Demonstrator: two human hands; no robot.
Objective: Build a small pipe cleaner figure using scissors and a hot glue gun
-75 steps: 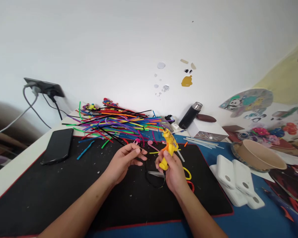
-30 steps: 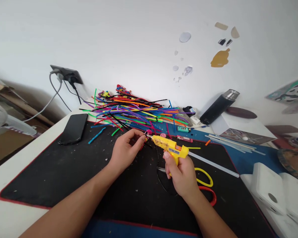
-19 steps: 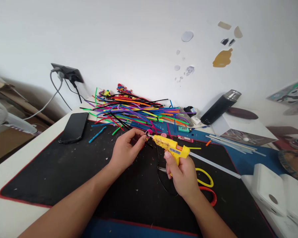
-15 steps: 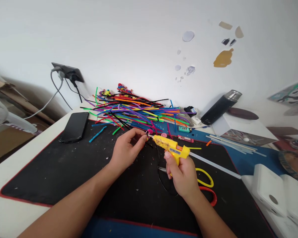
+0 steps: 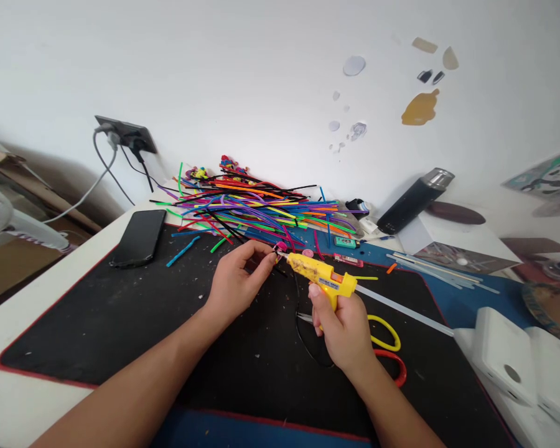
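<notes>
My right hand [image 5: 338, 323] is closed around the handle of a yellow hot glue gun [image 5: 312, 270]. A long translucent glue stick [image 5: 404, 308] sticks out of its back end. My left hand [image 5: 242, 277] pinches a small pink pipe-cleaner piece [image 5: 280, 247], mostly hidden by the fingertips. The gun's nozzle points left and meets this piece or sits right beside it. Under my right hand lie scissors [image 5: 385, 336] with one yellow and one red handle loop. A thin black cord [image 5: 301, 339] runs over the black mat between my hands.
Behind my hands lies a heap of coloured pipe cleaners [image 5: 261, 208]. A phone [image 5: 140, 238] rests at the left of the black mat [image 5: 98, 330]. Spare glue sticks [image 5: 441, 272], a lighter [image 5: 346, 242], a dark flask [image 5: 415, 200] and white devices [image 5: 506, 358] stand or lie to the right.
Both hands stay almost in place, with the nozzle still at the pink piece. The whole view has shifted very slightly.
</notes>
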